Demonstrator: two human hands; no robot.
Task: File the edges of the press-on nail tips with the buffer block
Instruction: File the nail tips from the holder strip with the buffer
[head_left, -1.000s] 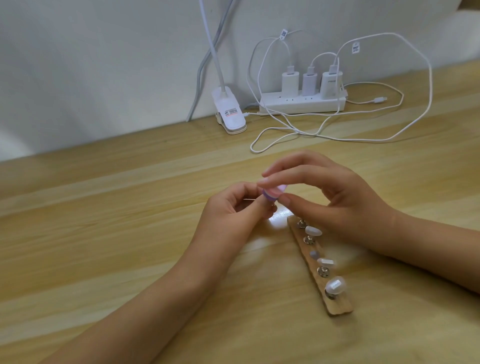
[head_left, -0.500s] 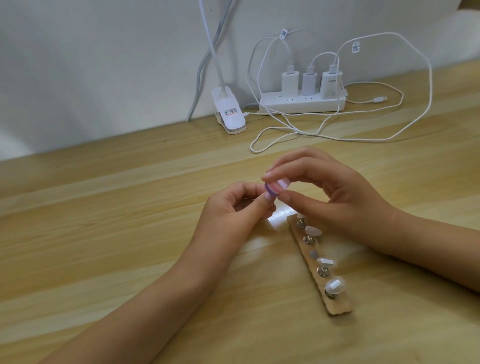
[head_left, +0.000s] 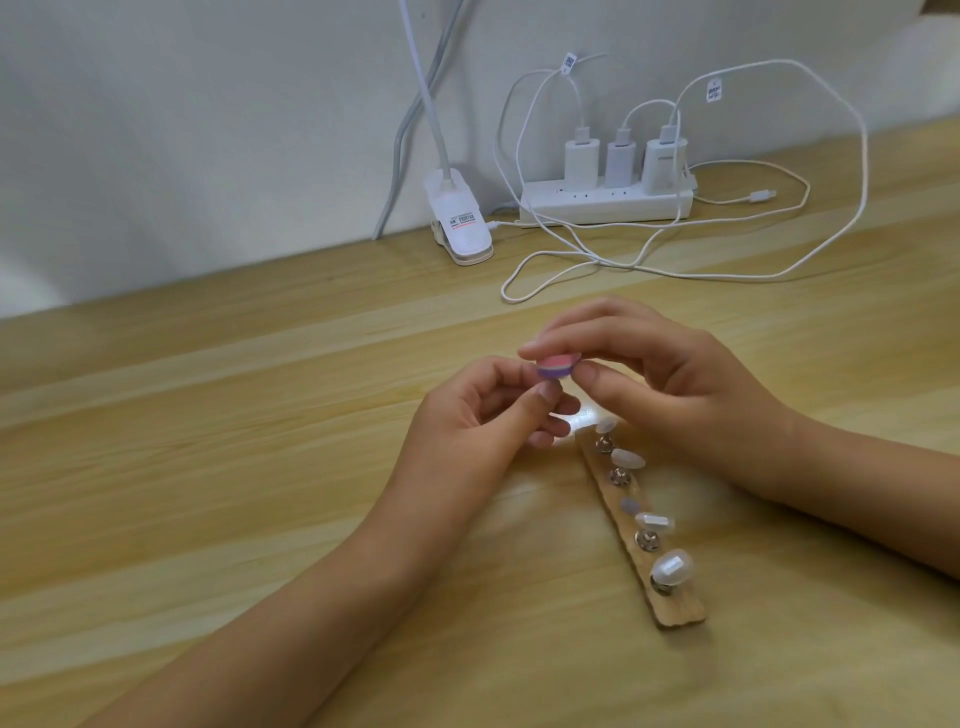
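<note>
While the wooden strip of light, brittle nail tips lies near right, your right hand pinches the small spongy buffer block by its rim, your left hand curled just beneath, contents unclear.

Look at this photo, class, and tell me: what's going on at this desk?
A person is working on fake nails. The right hand pinches a small pink-and-purple buffer block just above the curled fingertips of the left hand; any nail tip held there is hidden. Beside the hands, a wooden strip lies on the table with several nail tips mounted on it.
</note>
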